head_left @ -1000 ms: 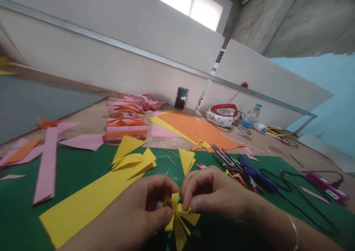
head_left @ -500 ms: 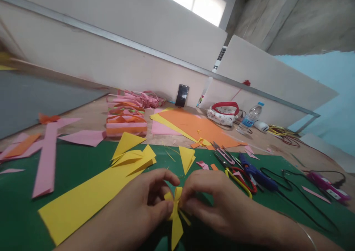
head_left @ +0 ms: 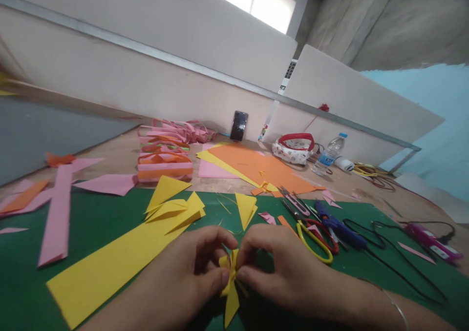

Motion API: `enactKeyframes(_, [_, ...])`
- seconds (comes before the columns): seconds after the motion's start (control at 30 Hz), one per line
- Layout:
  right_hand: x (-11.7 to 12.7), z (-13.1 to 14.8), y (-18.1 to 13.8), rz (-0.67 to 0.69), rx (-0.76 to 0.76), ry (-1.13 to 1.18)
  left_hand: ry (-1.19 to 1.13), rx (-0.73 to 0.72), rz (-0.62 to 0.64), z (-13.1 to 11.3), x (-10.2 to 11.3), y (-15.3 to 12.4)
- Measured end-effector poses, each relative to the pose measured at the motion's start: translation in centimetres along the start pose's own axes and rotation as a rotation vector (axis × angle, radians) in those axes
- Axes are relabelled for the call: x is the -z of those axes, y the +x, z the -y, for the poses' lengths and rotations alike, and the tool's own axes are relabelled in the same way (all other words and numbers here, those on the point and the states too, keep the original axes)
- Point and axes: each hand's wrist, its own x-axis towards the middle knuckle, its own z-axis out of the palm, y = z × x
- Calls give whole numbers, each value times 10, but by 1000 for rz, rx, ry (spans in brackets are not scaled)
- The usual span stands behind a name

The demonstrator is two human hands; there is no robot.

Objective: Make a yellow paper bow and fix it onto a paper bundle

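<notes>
Between my two hands is a small yellow paper bow, its pointed tail hanging down toward me. My left hand pinches the bow's left side between thumb and fingers. From the right, my right hand pinches it near the middle, thumb and forefinger together. The bow's centre is partly hidden by my fingertips. Beside my left forearm lies a long folded yellow paper strip. Just beyond my hands is a folded yellow triangle of paper.
Scissors and a blue glue gun with its cord lie right on the green mat. Pink paper strips are at left. Orange sheets, a phone, a pouch and a water bottle stand behind.
My right thumb and forefinger have closed in on the bow's middle, and the bow has turned slightly. My left hand keeps its pinch. The whole view has shifted a little.
</notes>
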Motion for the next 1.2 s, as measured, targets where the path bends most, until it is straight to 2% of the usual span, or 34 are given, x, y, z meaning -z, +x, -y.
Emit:
enactKeyframes(0.13, [0,-1,-1,-16,-30,-25,-42,-10,30,2,-1,1])
enactKeyframes(0.47, [-2,1,0,-13,-54,-52,-72,-40,4,1,-1,-3])
enactKeyframes(0.67, [-2,0,0,-6,-32,-46,-111,-51,75,6,1,-2])
enactKeyframes(1.07, [-4,-1,-2,-15,-18,-23,-26,13,13,4,-5,3])
enactKeyframes(1.2, [-6,-2,-2,-4,-12,-34,4,-13,7,7,-6,4])
